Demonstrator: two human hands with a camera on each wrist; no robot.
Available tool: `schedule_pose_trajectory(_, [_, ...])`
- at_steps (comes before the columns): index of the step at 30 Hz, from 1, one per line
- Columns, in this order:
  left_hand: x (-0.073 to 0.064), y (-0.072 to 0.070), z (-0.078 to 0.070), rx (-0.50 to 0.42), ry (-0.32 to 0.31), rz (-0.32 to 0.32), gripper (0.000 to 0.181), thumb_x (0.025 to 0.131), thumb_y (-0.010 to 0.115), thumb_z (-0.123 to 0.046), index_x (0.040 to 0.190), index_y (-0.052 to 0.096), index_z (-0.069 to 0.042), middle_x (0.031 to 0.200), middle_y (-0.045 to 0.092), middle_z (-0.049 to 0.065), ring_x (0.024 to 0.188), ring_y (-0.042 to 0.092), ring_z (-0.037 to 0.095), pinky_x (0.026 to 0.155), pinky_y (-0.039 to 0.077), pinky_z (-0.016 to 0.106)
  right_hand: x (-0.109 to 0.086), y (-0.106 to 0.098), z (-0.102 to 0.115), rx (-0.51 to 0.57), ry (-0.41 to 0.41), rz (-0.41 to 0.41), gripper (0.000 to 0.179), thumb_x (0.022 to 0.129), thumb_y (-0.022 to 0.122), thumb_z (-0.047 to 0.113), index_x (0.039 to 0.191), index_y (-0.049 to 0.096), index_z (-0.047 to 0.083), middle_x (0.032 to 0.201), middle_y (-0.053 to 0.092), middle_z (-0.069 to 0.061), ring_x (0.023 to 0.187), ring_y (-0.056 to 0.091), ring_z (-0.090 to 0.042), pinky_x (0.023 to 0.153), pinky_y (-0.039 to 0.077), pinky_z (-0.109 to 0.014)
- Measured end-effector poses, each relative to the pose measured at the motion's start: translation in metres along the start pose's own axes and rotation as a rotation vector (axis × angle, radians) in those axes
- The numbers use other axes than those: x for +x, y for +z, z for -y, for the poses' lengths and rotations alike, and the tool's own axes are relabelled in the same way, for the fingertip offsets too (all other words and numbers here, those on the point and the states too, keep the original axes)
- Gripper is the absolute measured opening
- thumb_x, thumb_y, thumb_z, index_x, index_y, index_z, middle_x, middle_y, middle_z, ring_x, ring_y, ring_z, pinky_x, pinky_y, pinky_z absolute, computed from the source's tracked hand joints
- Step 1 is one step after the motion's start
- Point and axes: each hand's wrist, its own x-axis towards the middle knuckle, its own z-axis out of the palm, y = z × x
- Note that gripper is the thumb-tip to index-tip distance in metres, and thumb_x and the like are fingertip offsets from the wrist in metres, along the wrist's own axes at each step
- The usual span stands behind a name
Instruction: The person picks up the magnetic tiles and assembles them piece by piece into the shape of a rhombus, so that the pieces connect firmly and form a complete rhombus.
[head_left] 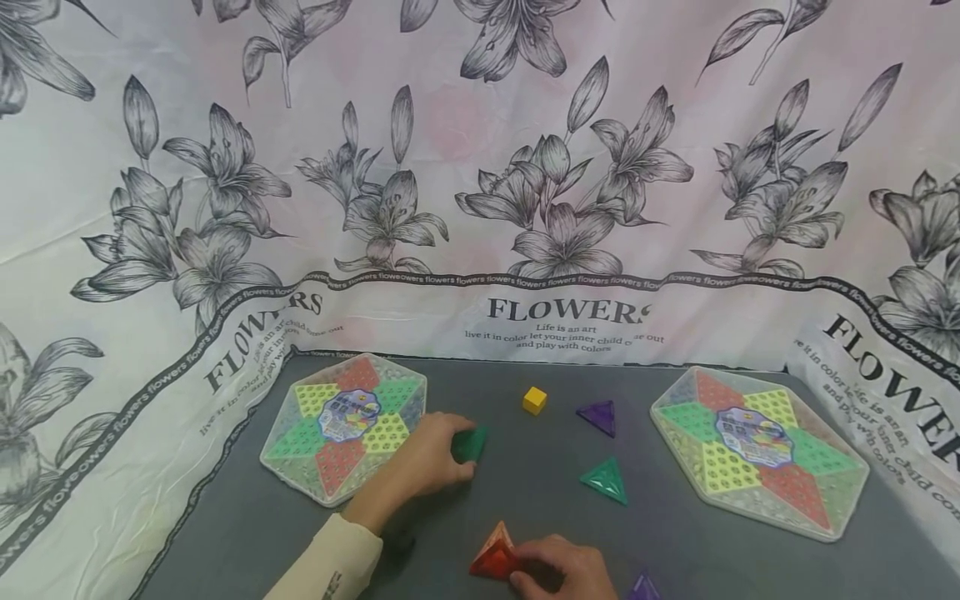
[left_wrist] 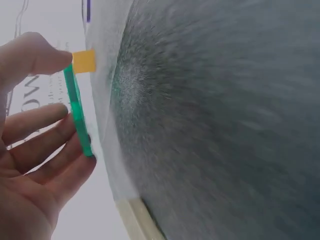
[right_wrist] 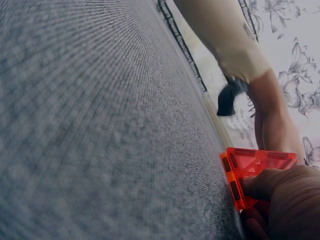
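My left hand (head_left: 423,457) holds a green triangular tile (left_wrist: 77,110) on edge, its thumb at one end and fingertips along the other side. In the head view the green tile (head_left: 471,444) stands beside the left board game box. At the front edge, my right hand (head_left: 566,567) pinches a translucent red and orange triangular piece (head_left: 495,554) by its right side. The right wrist view has the thumb lying on the face of this red piece (right_wrist: 255,165), with a second edge meeting it at an angle. The other fingers are partly hidden behind it.
A yellow cube (head_left: 534,402), a purple triangle (head_left: 599,417) and a green triangle (head_left: 606,481) lie mid-table. Another purple piece (head_left: 643,587) shows at the bottom edge. Hexagonal game boxes lie left (head_left: 300,387) and right (head_left: 678,392). A flowered cloth (head_left: 450,208) hangs behind.
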Motion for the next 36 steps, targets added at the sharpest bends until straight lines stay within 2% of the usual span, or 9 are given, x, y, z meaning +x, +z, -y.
schedule_pose_trajectory(8, [-0.035, -0.002, -0.001, 0.011, 0.102, 0.055, 0.056, 0.085, 0.090, -0.023, 0.134, 0.074, -0.001, 0.129, 0.077, 0.012, 0.109, 0.072, 0.020, 0.085, 0.061, 0.031, -0.001, -0.002, 0.001, -0.008, 0.013, -0.005, 0.017, 0.095, 0.086, 0.030, 0.111, 0.085, 0.023, 0.100, 0.080, 0.014, 0.091, 0.070, 0.005, 0.075, 0.058, -0.022])
schedule_pose_trajectory(15, [-0.056, 0.014, 0.015, 0.163, 0.335, 0.031, 0.050, 0.084, 0.092, -0.027, 0.125, 0.076, -0.001, 0.117, 0.079, 0.010, 0.109, 0.073, 0.024, 0.094, 0.062, 0.041, -0.001, -0.001, 0.003, 0.009, 0.038, 0.003, 0.016, 0.096, 0.086, 0.030, 0.110, 0.085, 0.023, 0.099, 0.079, 0.015, 0.089, 0.069, 0.006, 0.073, 0.057, -0.022])
schedule_pose_trajectory(20, [-0.062, 0.013, 0.009, 0.190, 0.356, 0.064, 0.034, 0.085, 0.090, -0.010, 0.117, 0.078, -0.005, 0.112, 0.080, 0.005, 0.108, 0.074, 0.020, 0.097, 0.060, 0.040, -0.001, -0.001, 0.003, 0.016, 0.050, 0.001, 0.017, 0.095, 0.086, 0.030, 0.110, 0.085, 0.022, 0.099, 0.080, 0.014, 0.088, 0.069, 0.006, 0.073, 0.057, -0.022])
schedule_pose_trajectory(22, [-0.062, 0.020, 0.015, 0.179, 0.372, 0.063, 0.036, 0.083, 0.089, -0.005, 0.117, 0.078, -0.006, 0.114, 0.080, 0.005, 0.110, 0.074, 0.021, 0.099, 0.060, 0.040, -0.001, -0.001, 0.003, 0.016, 0.049, 0.001, 0.017, 0.095, 0.087, 0.030, 0.110, 0.085, 0.022, 0.099, 0.079, 0.014, 0.088, 0.069, 0.006, 0.073, 0.058, -0.022])
schedule_pose_trajectory(26, [-0.055, 0.050, 0.054, 0.179, 0.408, 0.038, 0.041, 0.082, 0.089, -0.008, 0.121, 0.077, -0.013, 0.118, 0.079, -0.003, 0.113, 0.073, 0.016, 0.101, 0.059, 0.039, -0.001, -0.001, 0.003, 0.008, 0.038, -0.001, 0.016, 0.095, 0.086, 0.029, 0.110, 0.085, 0.023, 0.099, 0.079, 0.015, 0.088, 0.069, 0.006, 0.073, 0.058, -0.022])
schedule_pose_trajectory(27, [-0.055, 0.050, 0.055, 0.172, 0.407, 0.043, 0.040, 0.083, 0.089, -0.007, 0.121, 0.077, -0.014, 0.117, 0.079, -0.004, 0.112, 0.072, 0.014, 0.099, 0.059, 0.038, -0.001, -0.001, 0.003, 0.007, 0.037, 0.001, 0.016, 0.095, 0.086, 0.030, 0.110, 0.085, 0.023, 0.099, 0.079, 0.015, 0.088, 0.069, 0.006, 0.073, 0.058, -0.022])
schedule_pose_trajectory(29, [-0.058, 0.042, 0.047, 0.150, 0.408, 0.065, 0.038, 0.083, 0.087, -0.004, 0.118, 0.079, -0.016, 0.115, 0.080, -0.008, 0.109, 0.072, 0.009, 0.097, 0.059, 0.036, -0.001, -0.001, 0.003, 0.007, 0.037, 0.004, 0.016, 0.096, 0.086, 0.030, 0.110, 0.085, 0.023, 0.099, 0.079, 0.015, 0.089, 0.069, 0.006, 0.074, 0.058, -0.022])
schedule_pose_trajectory(33, [-0.069, 0.006, 0.008, 0.100, 0.427, 0.111, 0.036, 0.082, 0.083, 0.006, 0.112, 0.083, -0.015, 0.109, 0.083, -0.008, 0.101, 0.072, 0.005, 0.092, 0.059, 0.030, 0.000, -0.001, 0.003, 0.007, 0.030, 0.008, 0.017, 0.096, 0.086, 0.030, 0.110, 0.085, 0.022, 0.099, 0.079, 0.015, 0.089, 0.069, 0.006, 0.074, 0.058, -0.022])
schedule_pose_trajectory(36, [-0.071, 0.002, 0.003, 0.087, 0.440, 0.125, 0.039, 0.083, 0.080, 0.007, 0.113, 0.084, -0.017, 0.110, 0.083, -0.010, 0.099, 0.071, 0.003, 0.091, 0.057, 0.026, 0.000, 0.000, 0.002, 0.006, 0.021, 0.004, 0.016, 0.095, 0.086, 0.029, 0.110, 0.085, 0.023, 0.099, 0.079, 0.015, 0.088, 0.069, 0.006, 0.073, 0.058, -0.022])
